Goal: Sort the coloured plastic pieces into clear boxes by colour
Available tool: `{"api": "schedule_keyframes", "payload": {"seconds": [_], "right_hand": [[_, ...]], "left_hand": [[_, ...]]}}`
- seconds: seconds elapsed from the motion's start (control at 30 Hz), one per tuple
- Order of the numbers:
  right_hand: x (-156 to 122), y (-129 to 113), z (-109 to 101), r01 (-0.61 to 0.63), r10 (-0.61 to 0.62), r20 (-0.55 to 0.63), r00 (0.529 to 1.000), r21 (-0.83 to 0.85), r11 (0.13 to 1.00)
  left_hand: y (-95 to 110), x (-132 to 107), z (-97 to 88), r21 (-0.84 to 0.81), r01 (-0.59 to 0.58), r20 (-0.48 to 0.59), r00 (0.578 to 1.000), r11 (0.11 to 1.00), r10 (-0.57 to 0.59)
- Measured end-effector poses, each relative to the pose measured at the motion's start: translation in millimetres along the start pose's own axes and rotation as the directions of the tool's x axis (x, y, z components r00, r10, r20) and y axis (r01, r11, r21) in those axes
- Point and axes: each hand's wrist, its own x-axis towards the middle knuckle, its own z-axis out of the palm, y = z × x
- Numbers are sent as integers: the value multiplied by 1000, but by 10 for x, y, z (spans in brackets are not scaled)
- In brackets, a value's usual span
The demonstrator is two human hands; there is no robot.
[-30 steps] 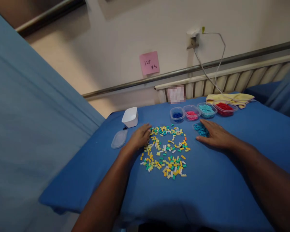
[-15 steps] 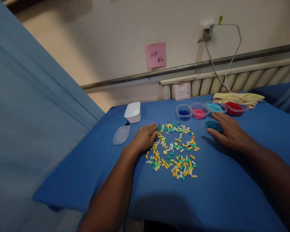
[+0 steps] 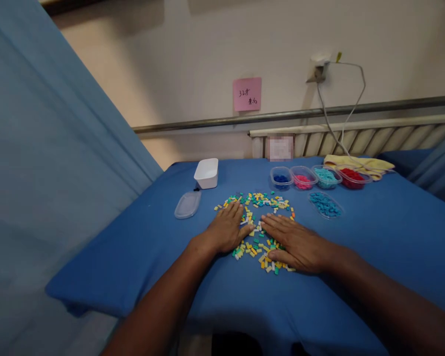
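The fingers (image 3: 235,210) of my left hand (image 3: 226,229) lie flat and fairly close together, pointing forward, with the thumb stretched out to the side. On my right hand (image 3: 300,242) the fingers are also extended, angled in toward the left, with a little gap between some of them and the thumb held well away. I see neither hand pinching anything; both palms face down over the small loose bricks (image 3: 254,251), covering part of them, though I can't tell how firmly they press. My left thumb tip comes near the right fingertips without touching.

The loose bricks are mixed yellow, orange, white and green, scattered around and between both hands on the blue-covered tabletop (image 3: 133,247). I judge this portion to be what is left, since none of it is contained.

Farther out, other colours sit gathered, which I'd count as done: teal pieces (image 3: 324,204) in a clear container beyond my right hand, and behind them a row of clear tubs with dark blue pieces (image 3: 281,181), pink pieces (image 3: 303,182), turquoise pieces (image 3: 325,176) and red pieces (image 3: 352,177). To the left stand a white tub (image 3: 206,183) and, nearer me, a translucent lid (image 3: 188,205).
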Motion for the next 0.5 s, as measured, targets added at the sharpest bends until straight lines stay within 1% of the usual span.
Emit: {"api": "schedule_keyframes", "payload": {"seconds": [0.07,0.13,0.23,0.33,0.37,0.4,0.43,0.47,0.5], "right_hand": [[-2,-21,23,17,-17,6,1000,1,1000],[12,-51,54,15,-15,28,1000,-3,1000],[45,-94,84,6,-6,31,1000,-6,1000],[53,-112,63,22,-22,13,1000,10,1000],[44,-106,40,30,-30,9,1000,20,999],[30,-93,11,35,-35,-7,999,28,999],[11,-69,-24,33,-32,-41,999,32,999],[-10,-35,-63,20,-17,-100,995,31,999],[-30,12,-105,-10,15,-182,983,27,1000]], "left_hand": [[-31,-66,13,-19,12,-1,1000,1000,-12],[-39,-79,26,-36,17,4,1000,999,-17],[-1,-21,35,-41,34,-1,999,999,-34],[59,28,-7,-21,32,-24,999,999,-32],[76,21,-37,-16,24,-56,998,1000,-25],[93,0,-71,-18,15,-112,994,1000,-17],[110,-35,-109,-34,2,-192,981,999,-9],[130,-80,-147,-68,-20,-287,958,997,0],[157,-132,-186,-118,-55,-379,925,992,6]]}}
